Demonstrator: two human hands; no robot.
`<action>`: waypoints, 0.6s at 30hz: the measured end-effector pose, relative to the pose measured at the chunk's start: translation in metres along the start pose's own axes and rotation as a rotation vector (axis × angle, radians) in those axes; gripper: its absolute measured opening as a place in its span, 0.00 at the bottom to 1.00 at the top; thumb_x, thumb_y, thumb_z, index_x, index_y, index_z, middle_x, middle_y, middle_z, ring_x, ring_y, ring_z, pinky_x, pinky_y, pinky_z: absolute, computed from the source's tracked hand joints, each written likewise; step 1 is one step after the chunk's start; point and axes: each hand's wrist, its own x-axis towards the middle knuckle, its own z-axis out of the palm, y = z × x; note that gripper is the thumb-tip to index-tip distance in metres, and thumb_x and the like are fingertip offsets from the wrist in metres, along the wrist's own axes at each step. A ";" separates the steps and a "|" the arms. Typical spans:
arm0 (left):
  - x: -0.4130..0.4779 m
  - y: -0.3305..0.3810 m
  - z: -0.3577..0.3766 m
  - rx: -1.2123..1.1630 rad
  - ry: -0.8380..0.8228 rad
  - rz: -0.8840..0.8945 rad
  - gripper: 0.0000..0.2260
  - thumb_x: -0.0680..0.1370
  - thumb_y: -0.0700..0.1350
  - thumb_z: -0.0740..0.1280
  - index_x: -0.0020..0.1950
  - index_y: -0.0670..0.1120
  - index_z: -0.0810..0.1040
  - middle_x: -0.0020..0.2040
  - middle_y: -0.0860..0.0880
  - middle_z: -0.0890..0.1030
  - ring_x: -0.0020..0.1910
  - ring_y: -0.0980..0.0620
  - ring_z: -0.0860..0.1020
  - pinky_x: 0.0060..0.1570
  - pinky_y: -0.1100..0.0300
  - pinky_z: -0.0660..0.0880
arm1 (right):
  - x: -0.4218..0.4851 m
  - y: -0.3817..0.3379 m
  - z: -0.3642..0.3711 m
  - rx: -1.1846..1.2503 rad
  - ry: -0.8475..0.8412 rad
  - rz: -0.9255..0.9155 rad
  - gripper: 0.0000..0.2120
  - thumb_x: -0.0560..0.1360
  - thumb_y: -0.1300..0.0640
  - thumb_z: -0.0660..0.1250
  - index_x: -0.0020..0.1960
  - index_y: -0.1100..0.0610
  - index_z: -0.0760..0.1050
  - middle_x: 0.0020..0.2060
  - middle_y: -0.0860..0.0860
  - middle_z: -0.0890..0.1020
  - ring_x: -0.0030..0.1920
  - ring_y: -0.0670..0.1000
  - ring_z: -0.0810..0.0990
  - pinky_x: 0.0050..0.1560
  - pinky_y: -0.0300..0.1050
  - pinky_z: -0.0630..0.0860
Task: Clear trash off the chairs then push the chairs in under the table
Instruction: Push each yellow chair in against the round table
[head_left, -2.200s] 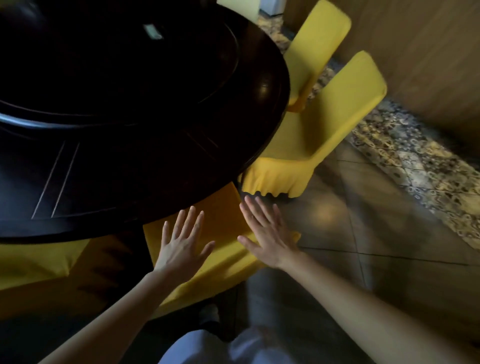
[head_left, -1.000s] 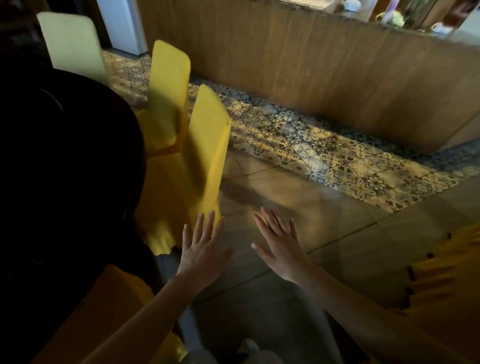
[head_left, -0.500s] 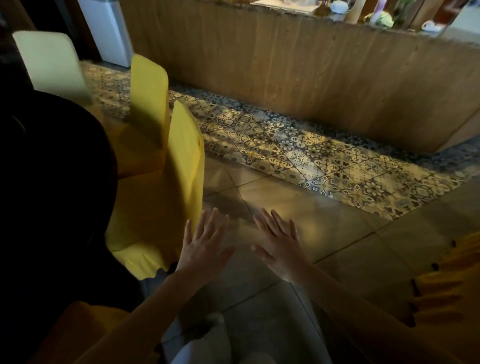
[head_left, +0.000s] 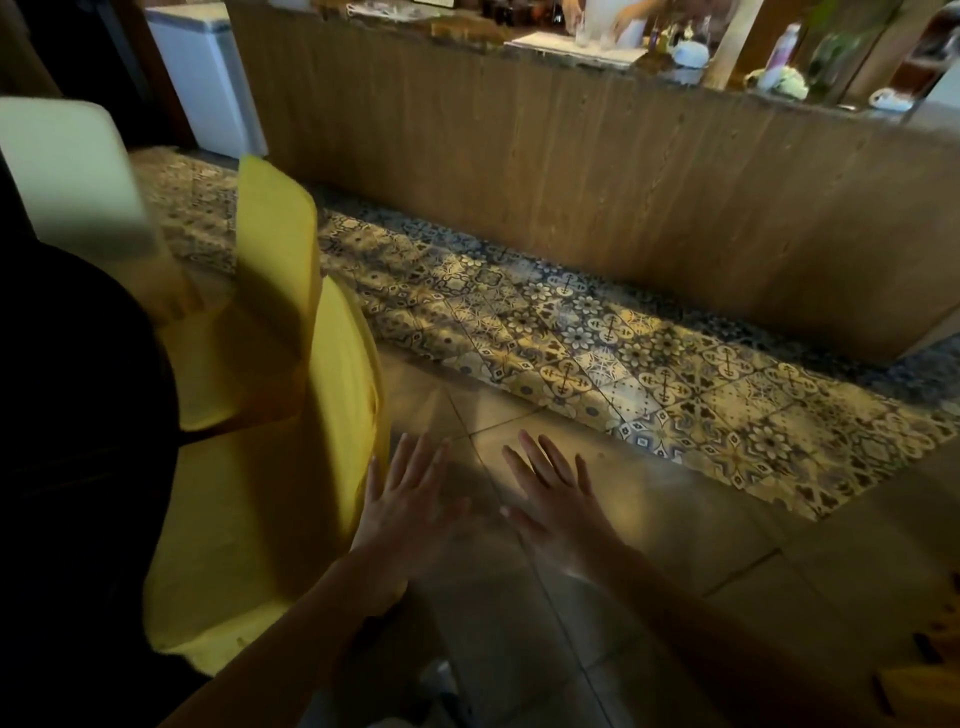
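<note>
A yellow-covered chair (head_left: 343, 415) stands at the left with its seat toward the dark round table (head_left: 78, 415). I see no trash on its seat. My left hand (head_left: 405, 514) is open, fingers spread, just right of the chair's backrest edge; whether it touches is unclear. My right hand (head_left: 556, 499) is open too, held over the floor and holding nothing. A second yellow chair (head_left: 275, 244) stands behind the first, and a pale chair (head_left: 67, 171) is further back left.
A long wooden counter (head_left: 571, 171) with bottles and dishes on top runs across the back. Patterned floor tiles (head_left: 597, 353) lie in front of it. A white cabinet (head_left: 208, 78) stands at the back left. Another yellow chair cover edge (head_left: 930, 675) shows at the bottom right.
I have turned away from the first chair at the table and come closer to the neighbouring yellow chair. Both hands stay open and have moved up beside its backrest.
</note>
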 end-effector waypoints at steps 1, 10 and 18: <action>0.042 -0.017 -0.006 -0.025 0.004 -0.025 0.31 0.79 0.61 0.51 0.76 0.53 0.40 0.77 0.52 0.36 0.73 0.52 0.32 0.72 0.46 0.34 | 0.050 0.011 -0.002 0.004 -0.013 -0.007 0.32 0.78 0.37 0.49 0.77 0.47 0.43 0.77 0.46 0.38 0.73 0.46 0.31 0.73 0.61 0.41; 0.113 -0.052 -0.024 -0.050 0.056 -0.060 0.32 0.79 0.62 0.50 0.76 0.52 0.40 0.77 0.51 0.36 0.74 0.52 0.32 0.70 0.47 0.32 | 0.139 0.014 -0.016 0.005 -0.024 -0.087 0.31 0.78 0.38 0.49 0.77 0.47 0.45 0.77 0.46 0.40 0.74 0.47 0.33 0.73 0.62 0.44; 0.143 -0.089 -0.010 -0.087 0.073 -0.254 0.33 0.78 0.64 0.50 0.76 0.53 0.40 0.77 0.52 0.37 0.72 0.53 0.31 0.70 0.46 0.33 | 0.216 0.013 -0.015 0.053 -0.046 -0.229 0.30 0.79 0.38 0.49 0.77 0.45 0.45 0.77 0.45 0.40 0.74 0.45 0.33 0.74 0.59 0.41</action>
